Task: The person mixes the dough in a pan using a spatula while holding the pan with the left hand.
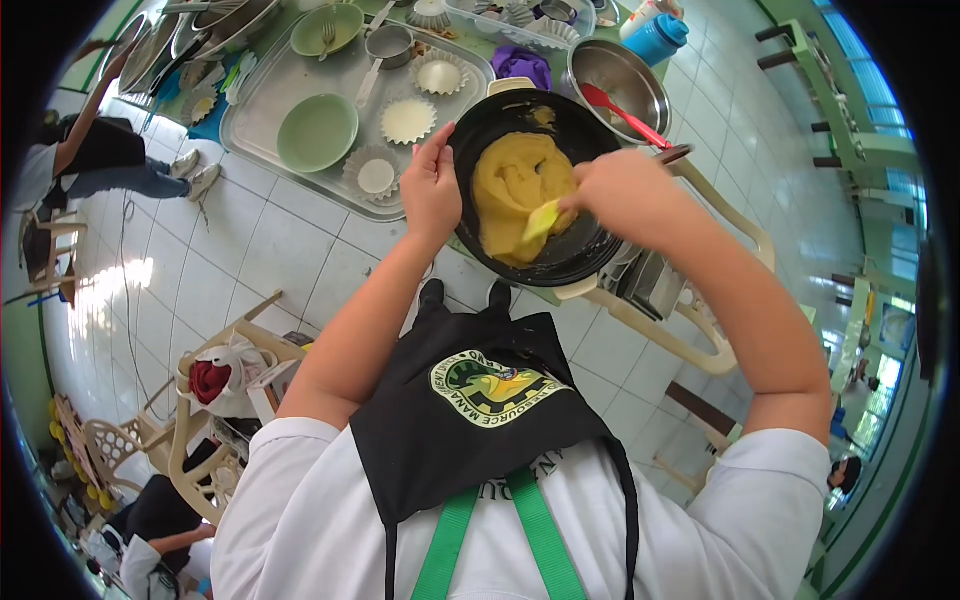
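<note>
A black pan [590, 130] with cream side handles is in front of me, at the table's near edge. Thick yellow batter [515, 175] is heaped over its left and middle part. My left hand [432, 190] grips the pan's left rim, thumb up and fingers against the outside wall. Over the pan's right side, my right hand [625, 195] is closed around a spatula. The spatula's yellow-green blade [541, 221] touches the batter, and a dark brown handle end sticks out past the hand. Part of the pan's right rim is hidden behind that hand.
Left of the pan, a metal tray [250, 125] bears a green bowl [318, 133], a measuring cup [390, 46] and several fluted molds [409, 120]. Behind it stand a steel bowl [650, 85] with a red spatula [620, 112] and a blue bottle [655, 38]. A chair [720, 355] is at right.
</note>
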Demonstrator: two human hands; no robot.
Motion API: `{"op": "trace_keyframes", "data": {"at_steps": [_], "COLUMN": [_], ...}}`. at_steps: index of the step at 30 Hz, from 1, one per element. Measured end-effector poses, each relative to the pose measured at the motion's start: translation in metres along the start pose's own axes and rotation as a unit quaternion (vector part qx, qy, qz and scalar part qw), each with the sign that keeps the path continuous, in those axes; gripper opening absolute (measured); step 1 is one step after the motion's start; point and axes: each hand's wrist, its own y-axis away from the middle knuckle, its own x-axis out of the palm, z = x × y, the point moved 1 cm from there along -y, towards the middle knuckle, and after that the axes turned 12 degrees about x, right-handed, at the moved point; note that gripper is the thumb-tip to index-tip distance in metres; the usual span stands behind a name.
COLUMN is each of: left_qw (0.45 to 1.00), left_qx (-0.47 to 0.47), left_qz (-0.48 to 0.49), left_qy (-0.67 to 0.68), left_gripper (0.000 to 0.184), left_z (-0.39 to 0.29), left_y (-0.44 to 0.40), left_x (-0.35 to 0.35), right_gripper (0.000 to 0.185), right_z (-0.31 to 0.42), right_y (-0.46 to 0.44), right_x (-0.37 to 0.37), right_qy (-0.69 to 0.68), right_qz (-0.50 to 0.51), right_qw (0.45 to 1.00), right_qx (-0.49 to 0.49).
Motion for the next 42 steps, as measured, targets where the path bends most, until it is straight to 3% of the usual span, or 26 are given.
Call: {"op": "trace_keyframes", "data": {"at_steps": [3, 4, 5, 7, 8, 11, 13, 18, 19, 21, 22, 23, 26, 27, 28, 32, 34, 37, 40, 42], "left_qw": [1.0, 0.999, 0.999, 0.998, 0.996, 0.996, 0.997, 0.997, 0.996, 0.995, 0.995, 0.994, 0.993, 0.993, 0.991, 0.987, 0.988, 0.989, 0.989, 0.988], "left_qx": [-0.007, -0.003, 0.001, 0.01, 0.015, 0.02, 0.011, 0.0, 0.008, 0.015, 0.013, 0.01, 0.019, 0.018, 0.037, 0.047, 0.052, 0.047, 0.044, 0.046], "left_qz": [0.005, 0.004, 0.003, -0.003, -0.002, -0.041, -0.044, -0.038, -0.03, -0.026, -0.023, -0.019, -0.029, -0.033, -0.032, -0.015, -0.025, -0.031, -0.033, -0.03], "left_qy": [-0.02, -0.032, -0.044, -0.068, -0.087, -0.073, -0.069, -0.072, -0.081, -0.092, -0.101, -0.109, -0.11, -0.111, -0.126, -0.153, -0.143, -0.135, -0.139, -0.141], "left_gripper": [0.029, 0.029, 0.029, 0.029, 0.029, 0.029, 0.029, 0.029, 0.029, 0.029, 0.028, 0.028, 0.027, 0.027, 0.027, 0.026, 0.026, 0.026, 0.026, 0.026], "left_z": [0.003, 0.004, 0.005, 0.001, -0.001, 0.003, 0.005, 0.004, 0.004, 0.001, -0.003, -0.007, -0.006, -0.005, -0.003, -0.001, 0.001, 0.004, 0.005, 0.004], "left_y": [0.001, 0.001, 0.001, 0.001, 0.002, 0.004, 0.006, 0.004, 0.004, 0.002, 0.003, 0.004, 0.004, 0.004, 0.005, 0.003, 0.002, 0.004, 0.004, 0.001], "left_x": [0.0, 0.001, 0.001, 0.001, 0.001, 0.005, 0.006, 0.002, 0.002, 0.002, 0.002, 0.002, 0.004, 0.004, 0.004, 0.001, 0.002, 0.003, 0.003, 0.002], "right_gripper": [0.042, 0.035, 0.035, 0.024, 0.017, 0.023, 0.025, 0.024, 0.022, 0.023, 0.022, 0.022, 0.024, 0.029, 0.034, 0.037, 0.035, 0.032, 0.032, 0.036], "right_z": [-0.042, -0.047, -0.046, -0.042, -0.038, -0.022, 0.004, 0.027, 0.022, -0.003, -0.011, -0.011, 0.012, 0.032, 0.048, 0.03, -0.004, -0.006, 0.032, 0.044], "right_y": [-0.001, -0.007, -0.01, -0.014, -0.006, 0.027, 0.024, -0.036, -0.04, -0.029, -0.028, -0.025, -0.016, -0.016, -0.01, 0.025, 0.04, 0.024, -0.021, -0.005], "right_x": [0.006, 0.01, 0.022, 0.046, 0.05, 0.063, 0.072, 0.101, 0.091, 0.058, 0.054, 0.051, 0.052, 0.059, 0.073, 0.105, 0.057, 0.041, 0.075, 0.082], "right_qy": [-0.014, 0.021, 0.021, 0.055, 0.053, -0.091, -0.234, -0.491, -0.468, -0.408, -0.329, -0.328, -0.089, -0.033, 0.049, -0.089, -0.072, -0.116, -0.125, -0.12], "right_qz": [-0.101, -0.074, -0.078, 0.007, 0.048, 0.135, 0.231, 0.092, 0.052, 0.037, -0.026, -0.025, -0.2, -0.171, -0.174, -0.125, -0.062, -0.199, -0.176, -0.135], "right_qw": [0.992, 0.988, 0.989, 0.974, 0.977, 0.975, 0.935, 0.862, 0.866, 0.887, 0.923, 0.924, 0.956, 0.967, 0.977, 0.986, 0.993, 0.969, 0.974, 0.982], "right_qx": [0.071, 0.131, 0.125, 0.217, 0.2, 0.152, 0.133, 0.092, 0.167, 0.214, 0.198, 0.193, 0.195, 0.187, 0.116, 0.071, 0.075, 0.091, 0.063, 0.047]}}
